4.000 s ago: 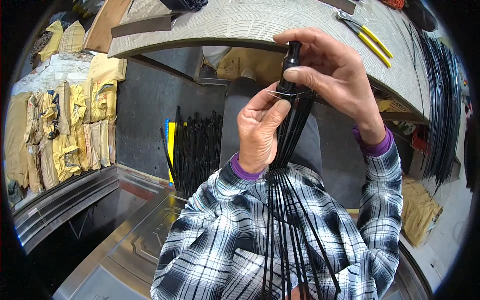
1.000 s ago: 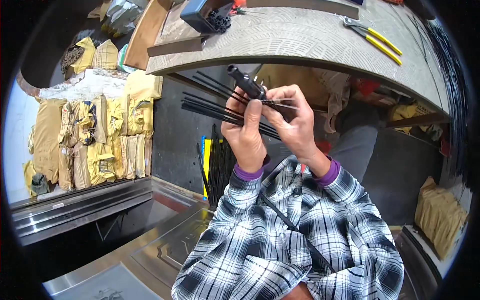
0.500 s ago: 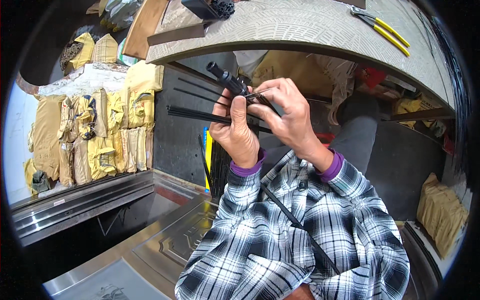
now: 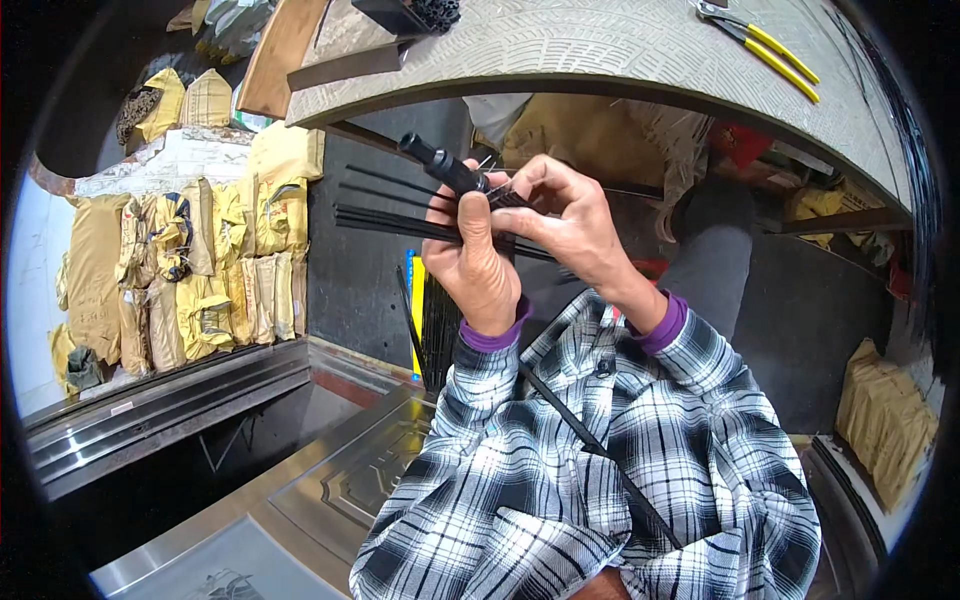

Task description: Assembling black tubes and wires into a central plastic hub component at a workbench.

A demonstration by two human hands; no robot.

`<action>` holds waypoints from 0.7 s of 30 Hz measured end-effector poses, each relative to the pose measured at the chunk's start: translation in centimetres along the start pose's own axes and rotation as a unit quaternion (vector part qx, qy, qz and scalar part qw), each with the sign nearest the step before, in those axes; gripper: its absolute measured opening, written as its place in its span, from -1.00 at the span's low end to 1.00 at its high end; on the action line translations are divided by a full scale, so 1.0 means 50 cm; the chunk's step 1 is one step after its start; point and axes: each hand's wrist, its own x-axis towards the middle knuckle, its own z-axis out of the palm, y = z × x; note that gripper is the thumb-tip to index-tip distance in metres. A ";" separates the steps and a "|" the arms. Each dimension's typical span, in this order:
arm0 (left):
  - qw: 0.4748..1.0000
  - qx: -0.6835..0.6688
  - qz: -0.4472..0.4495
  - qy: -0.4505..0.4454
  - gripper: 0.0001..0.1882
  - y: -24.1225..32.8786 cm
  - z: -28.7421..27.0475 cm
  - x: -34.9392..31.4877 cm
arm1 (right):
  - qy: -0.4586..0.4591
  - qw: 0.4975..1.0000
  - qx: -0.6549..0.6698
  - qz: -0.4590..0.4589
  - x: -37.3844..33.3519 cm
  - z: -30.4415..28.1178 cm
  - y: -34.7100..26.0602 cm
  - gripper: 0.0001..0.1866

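Between my hands is a black umbrella frame-like assembly: a short ridged black tube [image 4: 440, 163] points up and to the left, with several thin black rods [image 4: 385, 220] spreading leftward from under it. My left hand [image 4: 470, 255] is closed around the tube's lower part and the rods, its thumb pressed on top. Close beside it, the fingers of my right hand [image 4: 565, 215] are pinched at the tube's lower end, where thin dark pieces meet. Exactly what the right fingertips grip is partly hidden behind them.
Ahead stands a curved grey table [image 4: 560, 45] with yellow-handled pliers [image 4: 780, 60] on it. Wrapped yellow and brown packages [image 4: 205, 270] lie at the left. Long black rods [image 4: 438, 330] stand upright behind my left forearm. A metal panel [image 4: 340, 490] lies at the lower left.
My right hand's fingers have drawn in and bent closer around the tube's lower end. The tube has shifted slightly left and tilted a little flatter. My left hand keeps its hold.
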 end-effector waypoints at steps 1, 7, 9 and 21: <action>1.000 0.001 -0.001 0.000 -0.71 -0.001 -0.005 0.002 | -0.021 1.000 0.009 0.004 -0.003 -0.006 0.002 -0.81; 0.998 0.027 -0.032 -0.038 -0.71 0.006 -0.037 0.006 | -0.001 0.990 -0.137 -0.037 -0.009 -0.003 -0.013 -0.89; 0.998 0.037 -0.020 -0.038 -0.70 0.004 -0.031 0.004 | 0.010 0.986 -0.165 -0.035 -0.007 -0.005 -0.012 -0.89; 0.995 0.094 0.015 -0.042 -0.55 -0.012 -0.024 -0.008 | -0.015 0.998 -0.069 -0.005 -0.013 -0.012 -0.011 -0.88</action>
